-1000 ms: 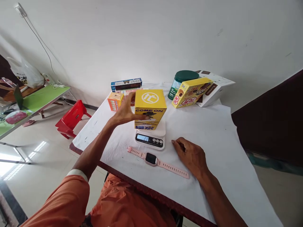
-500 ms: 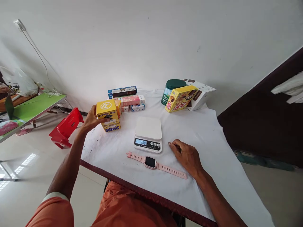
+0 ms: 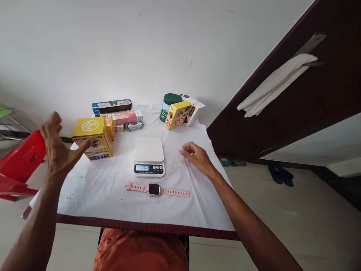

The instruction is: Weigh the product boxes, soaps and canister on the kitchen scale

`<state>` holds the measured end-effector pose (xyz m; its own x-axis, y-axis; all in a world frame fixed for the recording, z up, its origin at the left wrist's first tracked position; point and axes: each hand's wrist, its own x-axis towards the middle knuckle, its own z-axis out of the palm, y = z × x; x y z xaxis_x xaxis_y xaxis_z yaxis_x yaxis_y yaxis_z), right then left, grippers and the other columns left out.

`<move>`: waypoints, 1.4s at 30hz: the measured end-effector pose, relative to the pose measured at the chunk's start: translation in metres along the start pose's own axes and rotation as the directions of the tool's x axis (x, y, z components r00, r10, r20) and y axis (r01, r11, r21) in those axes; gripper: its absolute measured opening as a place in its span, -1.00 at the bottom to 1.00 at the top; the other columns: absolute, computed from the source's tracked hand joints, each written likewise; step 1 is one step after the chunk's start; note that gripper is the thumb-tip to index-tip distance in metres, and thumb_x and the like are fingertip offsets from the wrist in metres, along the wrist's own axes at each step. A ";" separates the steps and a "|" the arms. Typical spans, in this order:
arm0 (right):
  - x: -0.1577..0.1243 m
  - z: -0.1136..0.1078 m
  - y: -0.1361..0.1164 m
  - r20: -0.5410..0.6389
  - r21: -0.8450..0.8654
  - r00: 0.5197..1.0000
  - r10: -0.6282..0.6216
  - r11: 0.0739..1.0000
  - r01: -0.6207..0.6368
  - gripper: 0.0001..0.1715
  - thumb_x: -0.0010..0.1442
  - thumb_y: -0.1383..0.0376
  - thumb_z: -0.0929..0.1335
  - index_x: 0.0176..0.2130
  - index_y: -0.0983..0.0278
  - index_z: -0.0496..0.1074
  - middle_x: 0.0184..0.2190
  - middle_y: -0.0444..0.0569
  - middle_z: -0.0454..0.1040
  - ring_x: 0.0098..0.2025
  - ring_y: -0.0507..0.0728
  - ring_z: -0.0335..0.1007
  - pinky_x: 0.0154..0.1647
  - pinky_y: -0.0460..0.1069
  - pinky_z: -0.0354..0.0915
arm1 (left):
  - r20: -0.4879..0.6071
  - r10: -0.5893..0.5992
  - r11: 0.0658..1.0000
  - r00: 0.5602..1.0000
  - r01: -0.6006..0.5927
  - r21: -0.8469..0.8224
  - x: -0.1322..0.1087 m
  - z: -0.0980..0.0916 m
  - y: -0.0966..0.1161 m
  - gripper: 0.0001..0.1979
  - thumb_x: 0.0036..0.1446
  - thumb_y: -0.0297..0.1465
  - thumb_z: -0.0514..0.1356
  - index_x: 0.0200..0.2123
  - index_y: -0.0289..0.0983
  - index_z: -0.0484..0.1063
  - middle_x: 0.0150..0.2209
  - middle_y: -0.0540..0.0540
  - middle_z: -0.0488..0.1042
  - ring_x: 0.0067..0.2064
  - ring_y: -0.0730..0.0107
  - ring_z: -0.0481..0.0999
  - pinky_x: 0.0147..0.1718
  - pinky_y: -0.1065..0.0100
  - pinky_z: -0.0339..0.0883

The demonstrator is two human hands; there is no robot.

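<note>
My left hand (image 3: 60,146) is open, fingers spread, beside the left side of a yellow box (image 3: 98,145) printed "COME ON"; its thumb reaches in front of the box. Nothing is held in it. My right hand (image 3: 196,155) hovers over the cloth right of the scale, fingers loosely curled and slightly apart, with nothing in them. Between the hands stands a white kitchen scale (image 3: 149,149) with a bare plate and a lit display. A pink-strapped watch (image 3: 154,189) lies stretched out in front of the scale.
Small boxes, among them a pink box (image 3: 124,116), stand behind the yellow box. At the back right are a green tin (image 3: 168,108), a yellow snack box (image 3: 177,114) and a white box (image 3: 193,113). A red chair (image 3: 24,158) stands left of the table.
The view has swung to the right. My left hand has let go of the yellow box and spread its fingers. My right hand has opened slightly. The scale's display reads differently.
</note>
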<state>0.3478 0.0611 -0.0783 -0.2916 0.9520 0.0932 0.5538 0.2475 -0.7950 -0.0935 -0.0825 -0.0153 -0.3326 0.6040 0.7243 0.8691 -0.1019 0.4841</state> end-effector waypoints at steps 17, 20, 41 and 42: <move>0.202 -0.029 -0.022 -0.018 -0.712 0.967 -0.255 0.682 0.167 0.02 0.07 0.22 0.46 0.41 0.27 0.10 0.49 0.30 -0.01 0.49 0.64 -0.27 0.34 0.57 -0.08 | 0.654 0.021 0.866 0.756 0.314 -0.390 -0.072 0.129 0.020 -0.20 0.41 0.14 -0.18 0.48 -0.25 0.00 0.43 -0.40 0.14 0.44 -0.08 0.22 0.42 -0.17 0.10; 0.206 -0.033 -0.022 0.016 -0.778 0.947 -0.322 0.591 0.214 -0.21 0.12 0.35 0.36 0.32 0.30 0.23 0.37 0.33 0.24 0.42 0.58 -0.05 0.29 0.51 0.07 | 0.658 -0.020 0.834 0.753 0.376 -0.404 -0.072 0.133 0.018 -0.17 0.40 0.17 -0.20 0.48 -0.28 0.02 0.40 -0.40 0.17 0.40 -0.05 0.29 0.40 -0.15 0.14; 0.128 -0.068 -0.138 0.048 -0.750 0.908 -0.416 0.586 0.307 -0.37 0.12 -0.11 0.43 0.06 0.16 0.39 -0.14 0.21 0.51 -0.09 0.50 0.43 -0.09 0.37 0.32 | 0.632 -0.079 0.844 0.771 0.389 -0.369 -0.073 0.138 0.013 -0.24 0.44 0.09 -0.20 0.39 -0.36 0.14 0.29 -0.40 0.31 0.32 0.01 0.38 0.36 -0.07 0.20; 0.122 -0.068 -0.150 0.064 -0.722 0.906 -0.419 0.607 0.331 -0.34 0.06 -0.18 0.45 0.04 0.07 0.40 -0.20 0.12 0.51 -0.17 0.48 0.45 -0.13 0.39 0.33 | 0.633 -0.078 0.846 0.770 0.388 -0.367 -0.072 0.138 0.013 -0.24 0.44 0.09 -0.20 0.39 -0.38 0.14 0.28 -0.41 0.32 0.32 0.01 0.38 0.36 -0.07 0.20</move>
<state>0.2825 0.1522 0.0932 -0.5457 0.7472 0.3794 0.8029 0.5959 -0.0186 -0.0077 -0.0187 -0.1287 -0.0923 0.9736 0.2088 0.4719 -0.1419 0.8702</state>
